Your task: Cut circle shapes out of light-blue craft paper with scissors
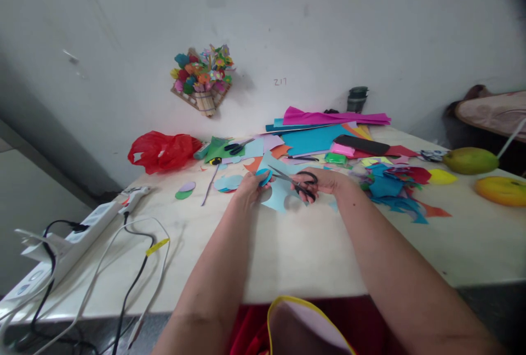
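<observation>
Between the fingers of my left hand is a small blue paper circle. My right hand grips black-handled scissors, their blades pointing left at the circle's edge; I cannot tell whether the blades touch it. Below and behind both hands lies a light blue paper sheet with curved cut-outs. Just left of my left hand rest several light blue paper circles, partly overlapping. Farther left, a lilac and a green paper circle overlap on the table.
Paper scraps pile up at right, near a green mango and a yellow-orange fruit. A red plastic bag sits at back left. A power strip with cables runs along the left edge. Coloured sheets and a dark phone lie behind.
</observation>
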The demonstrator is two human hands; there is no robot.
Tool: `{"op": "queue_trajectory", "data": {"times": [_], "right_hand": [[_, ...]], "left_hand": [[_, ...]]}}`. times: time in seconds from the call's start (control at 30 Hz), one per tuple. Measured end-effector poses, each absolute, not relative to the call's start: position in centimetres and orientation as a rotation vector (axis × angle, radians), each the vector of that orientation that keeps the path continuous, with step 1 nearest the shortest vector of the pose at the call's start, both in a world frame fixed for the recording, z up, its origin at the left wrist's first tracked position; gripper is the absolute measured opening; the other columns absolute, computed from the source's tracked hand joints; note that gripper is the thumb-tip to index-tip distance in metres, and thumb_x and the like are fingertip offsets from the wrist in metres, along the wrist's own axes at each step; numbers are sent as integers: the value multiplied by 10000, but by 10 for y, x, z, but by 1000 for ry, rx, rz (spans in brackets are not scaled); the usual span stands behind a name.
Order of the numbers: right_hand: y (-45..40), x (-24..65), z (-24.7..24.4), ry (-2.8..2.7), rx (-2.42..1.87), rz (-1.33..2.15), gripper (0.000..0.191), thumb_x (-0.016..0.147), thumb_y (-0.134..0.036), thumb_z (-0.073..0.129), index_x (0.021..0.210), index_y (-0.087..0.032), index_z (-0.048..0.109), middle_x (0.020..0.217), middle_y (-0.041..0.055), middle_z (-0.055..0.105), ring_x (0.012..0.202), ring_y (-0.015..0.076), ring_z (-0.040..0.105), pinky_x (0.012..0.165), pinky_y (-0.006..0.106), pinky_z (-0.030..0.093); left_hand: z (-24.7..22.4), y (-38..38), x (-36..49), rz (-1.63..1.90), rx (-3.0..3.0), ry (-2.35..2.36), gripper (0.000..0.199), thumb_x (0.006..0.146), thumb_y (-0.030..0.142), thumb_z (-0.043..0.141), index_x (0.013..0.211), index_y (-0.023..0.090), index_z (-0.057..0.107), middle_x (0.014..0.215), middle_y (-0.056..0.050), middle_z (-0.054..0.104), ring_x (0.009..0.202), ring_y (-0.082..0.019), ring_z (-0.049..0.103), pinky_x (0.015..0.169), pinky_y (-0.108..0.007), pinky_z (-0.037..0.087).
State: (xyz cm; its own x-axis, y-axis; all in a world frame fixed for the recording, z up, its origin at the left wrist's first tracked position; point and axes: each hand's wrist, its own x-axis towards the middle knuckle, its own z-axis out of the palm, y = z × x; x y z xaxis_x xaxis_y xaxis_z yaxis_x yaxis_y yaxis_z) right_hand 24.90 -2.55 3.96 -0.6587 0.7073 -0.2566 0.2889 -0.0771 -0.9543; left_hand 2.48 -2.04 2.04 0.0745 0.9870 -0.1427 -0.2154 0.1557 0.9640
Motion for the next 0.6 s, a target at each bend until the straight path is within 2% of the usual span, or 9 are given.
{"op": "queue_trajectory", "data": {"times": [0.37,0.6], "right_hand": [[-22,238,33,-1823,-1056,1714,501,797,-631,723,897,-151,618,622,70,721,480,143,640,391,201,395],[-25,231,31,-1856,-1065,1516,422,783,-552,749,800,-155,606,596,46,694,438,117,587,373,201,328]], "left_hand": [[28,-29,28,1131,977,1045,215,860,119,731,671,80,635,601,-50,642,434,-48,545,465,-137,470],[23,-26,27,1127,970,979,211,879,144,717,690,99,633,592,-44,652,438,-51,548,460,-130,466]]}}
